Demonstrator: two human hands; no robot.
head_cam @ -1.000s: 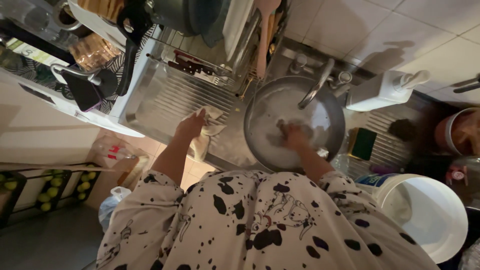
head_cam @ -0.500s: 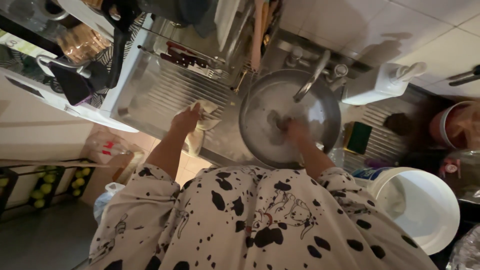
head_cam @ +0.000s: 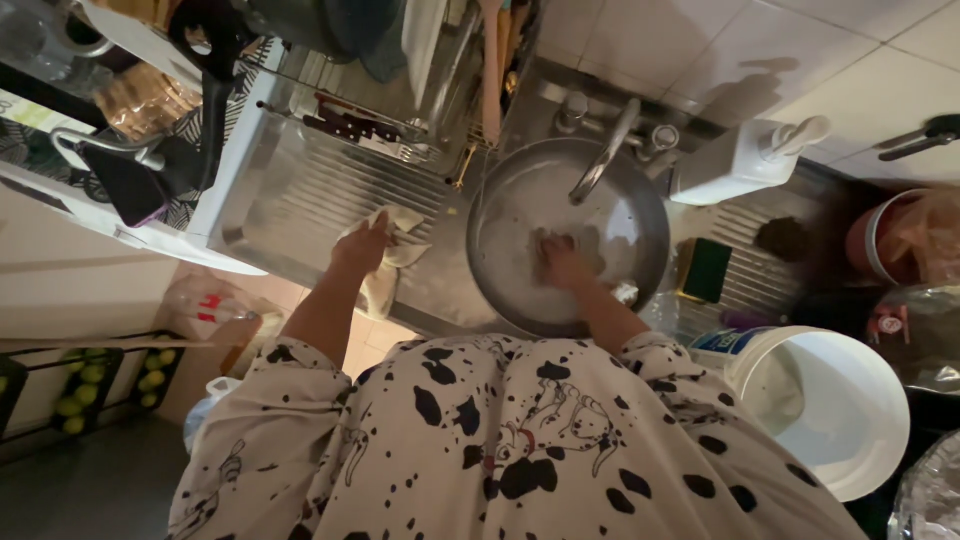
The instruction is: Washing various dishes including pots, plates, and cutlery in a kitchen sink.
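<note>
Two hands, left hand (head_cam: 362,245) on cloth (head_cam: 392,255), right hand (head_cam: 562,262) inside pan (head_cam: 500,215)

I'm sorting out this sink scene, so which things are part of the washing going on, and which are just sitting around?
In use:
right hand scrubbing inside the round metal basin
left hand resting on a pale cloth
tap over the basin

Lying about:
white pump bottle
green sponge
white bucket

Sink surroundings, seen from above.
White bucket (head_cam: 825,405) right; soap dispenser (head_cam: 745,160) by tap (head_cam: 600,160); limes (head_cam: 80,385) low left.
</note>
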